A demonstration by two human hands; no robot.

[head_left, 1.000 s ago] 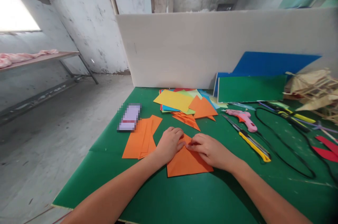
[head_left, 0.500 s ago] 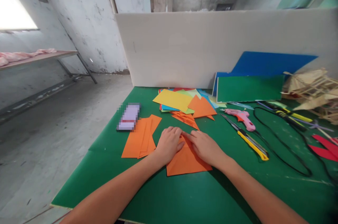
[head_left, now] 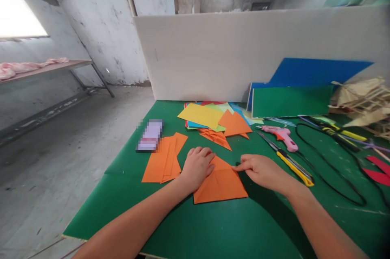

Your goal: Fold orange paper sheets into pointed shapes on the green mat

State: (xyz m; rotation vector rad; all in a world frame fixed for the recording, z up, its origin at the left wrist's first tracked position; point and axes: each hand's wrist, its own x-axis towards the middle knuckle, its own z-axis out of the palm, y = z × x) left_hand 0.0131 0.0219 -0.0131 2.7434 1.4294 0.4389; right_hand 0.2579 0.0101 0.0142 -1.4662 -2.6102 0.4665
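Observation:
A folded orange paper sheet (head_left: 225, 188) lies on the green tabletop in front of me, with a slanted right edge and creases across it. My left hand (head_left: 197, 166) rests on its upper left part with bent fingers, pinning it down. At the slanted edge, my right hand (head_left: 258, 169) touches the paper with an outstretched index finger while its other fingers are curled in. To the left are several overlapping orange paper pieces (head_left: 163, 161). Folded orange triangles (head_left: 236, 125) sit beyond my hands, beside a stack of coloured paper (head_left: 199, 116) topped by a yellow sheet.
A blurred phone (head_left: 150, 135) lies at the left. On the right are a yellow utility knife (head_left: 294, 167), a pink glue gun (head_left: 283, 136) with a black cord, red pieces (head_left: 376, 175) and a wooden stick model (head_left: 371, 102). A white board (head_left: 198, 59) stands behind.
My right hand has moved from the paper's top, beside my left hand, down and right along the slanted edge. My left hand has stayed on the paper.

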